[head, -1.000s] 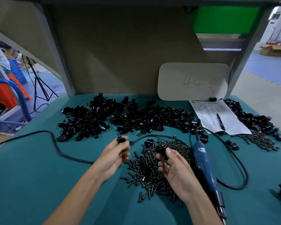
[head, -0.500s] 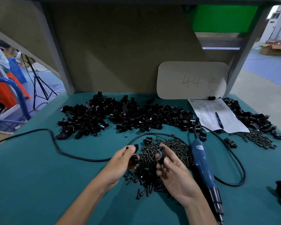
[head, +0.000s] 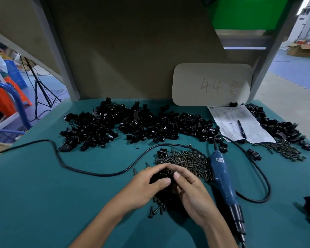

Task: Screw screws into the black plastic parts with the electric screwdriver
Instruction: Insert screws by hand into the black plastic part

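Note:
My left hand [head: 147,185] and my right hand [head: 190,192] meet over the near part of the screw pile [head: 186,161]. Between their fingertips they hold small black plastic parts [head: 166,173] pressed together; most of the pieces are hidden by my fingers. The blue electric screwdriver [head: 224,179] lies on the green mat just right of my right hand, tip toward me, untouched. A long heap of black plastic parts [head: 132,124] stretches across the back of the mat.
The screwdriver's black cable [head: 97,173] loops across the mat to the left and round the right. A paper sheet with a pen [head: 240,126], a second parts heap [head: 279,127] and screws [head: 284,149] lie at right. A beige card [head: 211,85] leans against the back panel.
My two hands, each holding a black part, have come together over the screw pile. The left hand moved right and nearer; the parts now touch.

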`<state>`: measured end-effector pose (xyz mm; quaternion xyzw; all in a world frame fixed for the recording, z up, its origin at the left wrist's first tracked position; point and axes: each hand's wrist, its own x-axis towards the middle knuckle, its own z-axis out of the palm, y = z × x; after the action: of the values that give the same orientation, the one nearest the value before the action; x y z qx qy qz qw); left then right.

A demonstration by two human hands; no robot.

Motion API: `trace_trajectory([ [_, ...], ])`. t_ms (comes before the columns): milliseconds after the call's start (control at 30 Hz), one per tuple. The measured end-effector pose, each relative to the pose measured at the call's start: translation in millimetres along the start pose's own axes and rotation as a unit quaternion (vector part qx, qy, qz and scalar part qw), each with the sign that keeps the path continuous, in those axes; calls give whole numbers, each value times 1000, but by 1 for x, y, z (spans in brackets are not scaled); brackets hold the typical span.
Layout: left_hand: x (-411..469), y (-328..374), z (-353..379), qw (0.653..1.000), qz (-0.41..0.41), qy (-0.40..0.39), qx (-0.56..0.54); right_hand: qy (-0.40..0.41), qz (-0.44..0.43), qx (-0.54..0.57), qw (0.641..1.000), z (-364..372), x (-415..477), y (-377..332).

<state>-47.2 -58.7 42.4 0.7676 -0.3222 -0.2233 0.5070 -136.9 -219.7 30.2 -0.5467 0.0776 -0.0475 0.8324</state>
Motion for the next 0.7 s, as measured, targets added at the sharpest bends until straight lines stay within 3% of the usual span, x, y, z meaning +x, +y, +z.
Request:
trace_trajectory([
  [167, 0, -4, -3, 997, -16, -10, 78, 38, 0, -13, 999, 2, 0, 3],
  [433, -1, 7, 5, 998, 19, 42, -35, 33, -33, -26, 999, 7, 2, 8],
  [600, -1, 4, 3, 990, 8, 98, 99, 53, -42, 29, 997, 3, 2, 4],
  [700, -3, 5, 8, 985, 0, 73, 156, 48, -34, 22, 998, 5, 3, 5],
])
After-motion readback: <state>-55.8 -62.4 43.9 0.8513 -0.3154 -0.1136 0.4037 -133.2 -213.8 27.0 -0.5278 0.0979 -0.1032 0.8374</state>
